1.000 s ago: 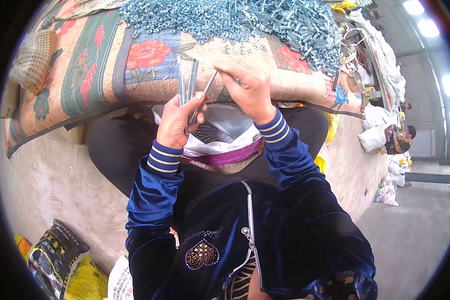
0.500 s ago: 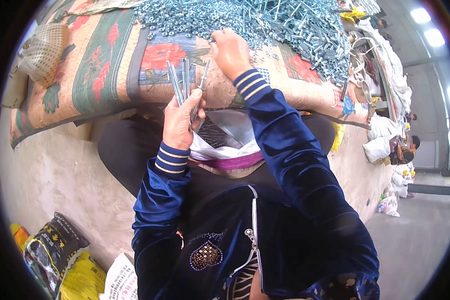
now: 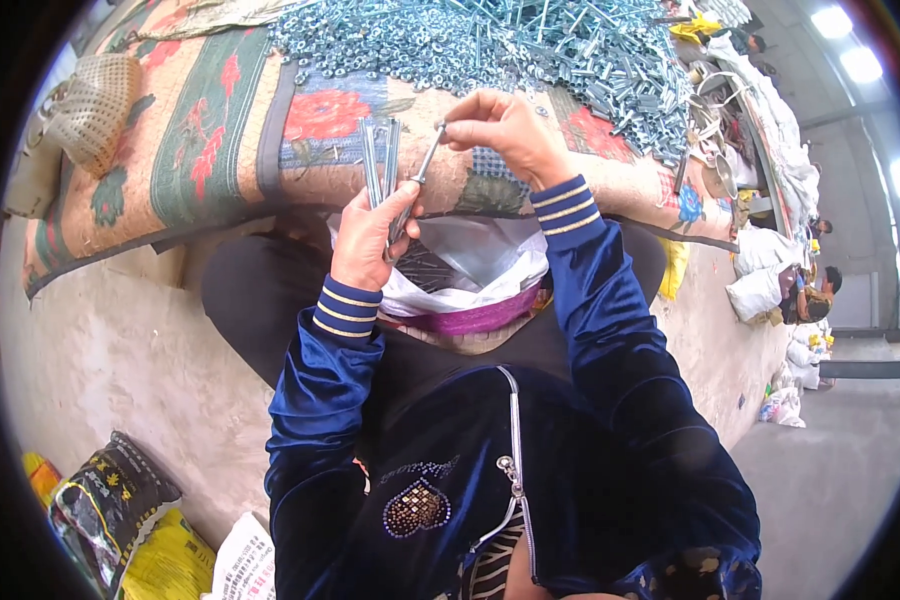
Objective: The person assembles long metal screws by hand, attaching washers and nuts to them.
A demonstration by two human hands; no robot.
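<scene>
My left hand (image 3: 370, 238) is closed round several long silver bolts (image 3: 374, 165), which point up and away from me. One of them, a separate bolt (image 3: 429, 156), leans to the right between my thumb and fingers, with a wider collar partway along it. My right hand (image 3: 510, 135) pinches a small metal piece that looks like a nut (image 3: 441, 127) at this bolt's upper end. Both hands are over the near edge of a quilted, flower-patterned cover (image 3: 210, 150). Under them, in my lap, sits an open white bag (image 3: 490, 290) with dark metal rods inside.
A wide heap of nuts, sleeves and bolts (image 3: 490, 50) covers the far part of the quilted surface. A perforated beige basket (image 3: 95, 110) stands at the left. Filled bags (image 3: 120, 500) lie on the floor at lower left. White sacks (image 3: 760, 290) and other people are off to the right.
My right hand has come back from the heap toward me and now meets the tip of the leaning bolt. My left hand, still holding the bolts, has barely moved.
</scene>
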